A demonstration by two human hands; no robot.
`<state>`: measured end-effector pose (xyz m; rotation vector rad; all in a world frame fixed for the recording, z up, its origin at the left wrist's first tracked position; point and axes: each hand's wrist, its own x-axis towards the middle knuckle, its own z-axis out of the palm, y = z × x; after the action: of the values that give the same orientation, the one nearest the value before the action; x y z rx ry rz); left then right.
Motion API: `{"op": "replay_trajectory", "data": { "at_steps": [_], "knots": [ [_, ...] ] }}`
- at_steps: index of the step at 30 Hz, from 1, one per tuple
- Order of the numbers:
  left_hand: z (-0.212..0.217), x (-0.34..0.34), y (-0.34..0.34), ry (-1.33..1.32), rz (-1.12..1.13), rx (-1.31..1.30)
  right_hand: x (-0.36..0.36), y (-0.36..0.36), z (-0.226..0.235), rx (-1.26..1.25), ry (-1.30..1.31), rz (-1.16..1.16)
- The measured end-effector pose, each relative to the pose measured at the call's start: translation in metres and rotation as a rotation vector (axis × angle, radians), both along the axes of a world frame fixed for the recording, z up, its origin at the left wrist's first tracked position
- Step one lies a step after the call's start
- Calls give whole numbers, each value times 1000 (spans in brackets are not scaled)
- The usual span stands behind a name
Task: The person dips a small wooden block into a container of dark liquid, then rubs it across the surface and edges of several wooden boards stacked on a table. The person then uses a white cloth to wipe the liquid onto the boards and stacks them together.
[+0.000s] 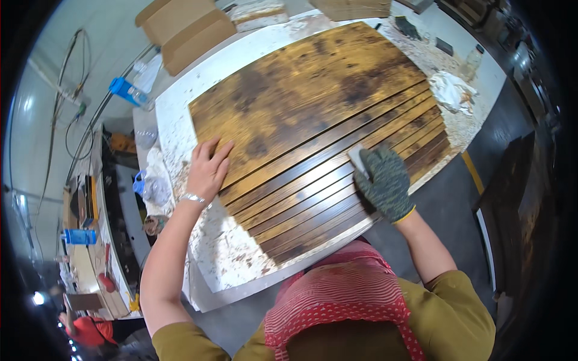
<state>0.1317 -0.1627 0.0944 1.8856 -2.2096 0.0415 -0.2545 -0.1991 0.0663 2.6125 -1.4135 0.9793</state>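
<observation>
A large brown wooden panel (295,90) with dark mottling lies flat on the white work table (226,265). Along its near side run several narrow wooden strips (289,207), divided by dark lines; whether these are gaps or grooves I cannot tell. My bare left hand (208,170) rests at the left edge of the wood, fingers spread over the surface. In a dark knitted glove, my right hand (384,180) is closed round a small pale flat block (356,159) and presses against the strips at the right. Glove and fingers partly hide the block.
Crumpled white cloth (453,91), a clear bottle (472,62) and dark small blocks (444,46) lie at the far right. Open cardboard boxes (183,30) stand at the back left. A blue-capped bottle (129,92) and a plastic jug (153,188) line the left edge.
</observation>
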Motion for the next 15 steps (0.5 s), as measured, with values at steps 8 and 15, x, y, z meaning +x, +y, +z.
{"op": "replay_trajectory", "data": {
  "at_steps": [8, 15],
  "knots": [
    [-15, 7, 0, 78, -47, -134, 135, 83, 16, 138, 22, 288],
    [-23, 10, 2, 95, 10, -124, 215, 137, 14, 195, 96, 671]
  ]
}}
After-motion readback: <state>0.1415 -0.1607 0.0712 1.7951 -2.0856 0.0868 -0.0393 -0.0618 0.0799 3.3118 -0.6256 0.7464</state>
